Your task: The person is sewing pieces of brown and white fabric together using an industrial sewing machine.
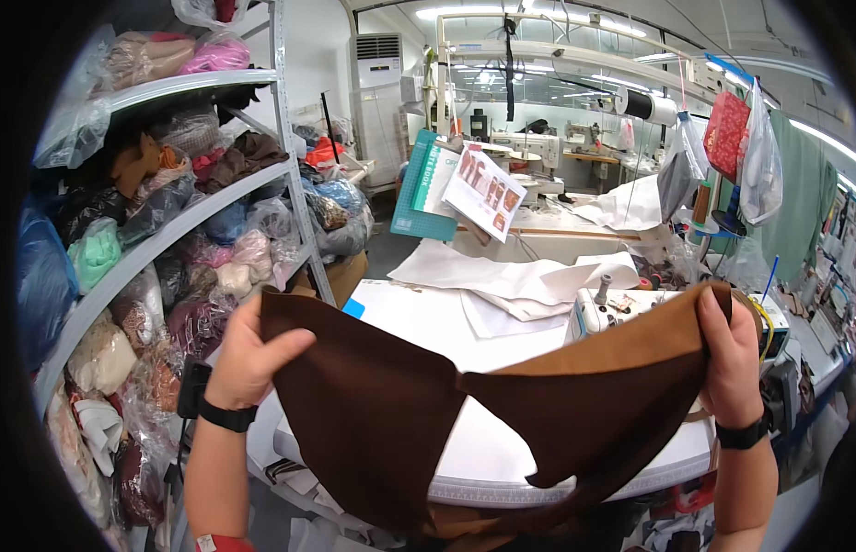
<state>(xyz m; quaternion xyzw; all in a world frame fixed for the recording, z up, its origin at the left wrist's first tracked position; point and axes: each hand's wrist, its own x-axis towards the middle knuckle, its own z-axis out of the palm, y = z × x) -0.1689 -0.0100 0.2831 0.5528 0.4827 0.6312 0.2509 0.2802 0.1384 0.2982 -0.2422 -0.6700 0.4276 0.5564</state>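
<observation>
A dark brown piece of fabric or leather (364,396) hangs stretched between my two hands above the white table. Its two panels meet near the middle, and below that point a gap shows the table through. Along the right panel's top a lighter tan-brown face (603,348) is folded into view. My left hand (253,354) is closed on the upper left corner, thumb in front and fingers behind. At the upper right corner, my right hand (730,354) pinches the edge the same way. The lower end of the piece drops past the table's front edge.
The white table (400,322) carries white sheets (520,281) and a sewing machine (621,308) at its right. Metal shelves (193,216) full of bagged materials stand on the left. A clipboard with papers (456,189) hangs beyond the table. Bags (759,170) hang at the right.
</observation>
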